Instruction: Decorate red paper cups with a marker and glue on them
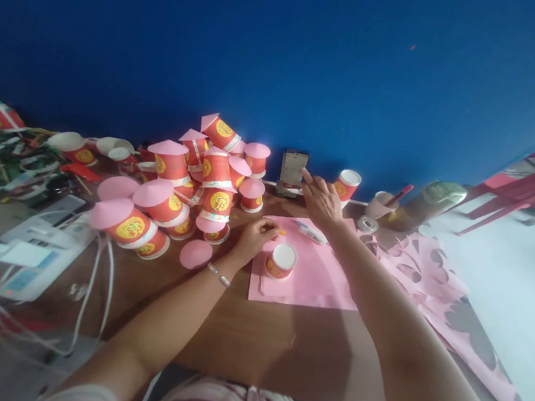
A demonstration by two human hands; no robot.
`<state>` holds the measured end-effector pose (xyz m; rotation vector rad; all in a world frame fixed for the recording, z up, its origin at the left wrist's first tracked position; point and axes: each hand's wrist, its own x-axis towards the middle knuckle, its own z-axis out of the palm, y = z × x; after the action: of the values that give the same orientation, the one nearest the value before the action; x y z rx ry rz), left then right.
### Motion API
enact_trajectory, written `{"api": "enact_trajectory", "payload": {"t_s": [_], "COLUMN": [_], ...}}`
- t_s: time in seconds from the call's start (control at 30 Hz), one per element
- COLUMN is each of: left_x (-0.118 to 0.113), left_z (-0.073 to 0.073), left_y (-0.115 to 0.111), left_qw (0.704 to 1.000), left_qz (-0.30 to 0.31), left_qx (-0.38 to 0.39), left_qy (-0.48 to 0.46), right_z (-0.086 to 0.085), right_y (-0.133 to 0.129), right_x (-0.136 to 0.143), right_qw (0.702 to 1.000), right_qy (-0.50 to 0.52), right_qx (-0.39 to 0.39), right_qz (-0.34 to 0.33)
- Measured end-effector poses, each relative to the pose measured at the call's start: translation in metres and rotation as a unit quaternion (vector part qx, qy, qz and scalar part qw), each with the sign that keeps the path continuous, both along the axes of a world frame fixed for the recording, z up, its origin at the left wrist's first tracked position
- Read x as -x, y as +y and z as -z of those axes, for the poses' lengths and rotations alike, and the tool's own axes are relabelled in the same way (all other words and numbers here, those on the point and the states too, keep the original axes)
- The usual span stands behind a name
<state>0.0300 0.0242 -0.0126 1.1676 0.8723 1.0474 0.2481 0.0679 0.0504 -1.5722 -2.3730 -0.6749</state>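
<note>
The phone [292, 167] stands upright against the blue wall [269, 48] at the far edge of the surface [247, 347], its long axis running up and down and its screen turned toward you. Your right hand [324, 203] is the nearer one: it comes in from the phone's right, index finger stretched out so that its tip overlaps the phone's right side. You cannot tell from here whether that tip touches the glass. The other fingers of this hand are loosely spread and half curled, with nothing in them.

Your left hand [257, 235] sits lower, nearer to you and to the left of the phone, well apart from it. Its fingers are narrow, pinched on a small orange piece [282, 232] that pokes out to the right, over the left part of the pink sheets [328, 282]. Just below that piece, toward you, a red cup [280, 265] rests on the sheets with its white end up; the white tube [311, 233] lies to the right, aslant, below your right wrist.
</note>
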Motion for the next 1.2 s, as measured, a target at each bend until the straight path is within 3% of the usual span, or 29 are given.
{"api": "enact_trajectory", "payload": {"t_s": [0.27, 0.47, 0.67, 0.77, 0.87, 1.0, 1.2], "left_x": [-0.002, -0.002, -0.001, 0.000, 0.001, 0.003, 0.004], "left_z": [0.006, 0.005, 0.002, 0.002, 0.002, 0.001, -0.004], "left_y": [0.003, 0.002, 0.001, 0.001, 0.002, 0.003, 0.002], "left_qw": [1.000, 1.000, 1.000, 0.998, 0.989, 0.976, 0.976], "left_qz": [0.004, 0.014, 0.003, -0.003, -0.004, -0.003, -0.007], "left_qx": [-0.001, 0.001, 0.004, 0.025, 0.073, 0.110, 0.105], "left_qy": [-0.005, -0.009, -0.013, -0.053, -0.128, -0.188, -0.191], "right_z": [0.004, 0.005, 0.007, 0.020, 0.038, 0.052, 0.051], "right_y": [0.022, 0.021, -0.025, -0.059, -0.085, -0.100, -0.104], "right_x": [0.005, 0.003, 0.010, 0.014, 0.017, 0.018, 0.018], "right_qw": [0.999, 1.000, 0.991, 0.971, 0.955, 0.960, 0.979], "right_qy": [-0.003, 0.000, 0.126, 0.230, 0.290, 0.273, 0.203], "right_qx": [0.034, 0.025, -0.016, 0.013, 0.046, 0.059, 0.024], "right_qz": [0.019, 0.003, 0.036, 0.059, 0.036, 0.030, 0.016]}}
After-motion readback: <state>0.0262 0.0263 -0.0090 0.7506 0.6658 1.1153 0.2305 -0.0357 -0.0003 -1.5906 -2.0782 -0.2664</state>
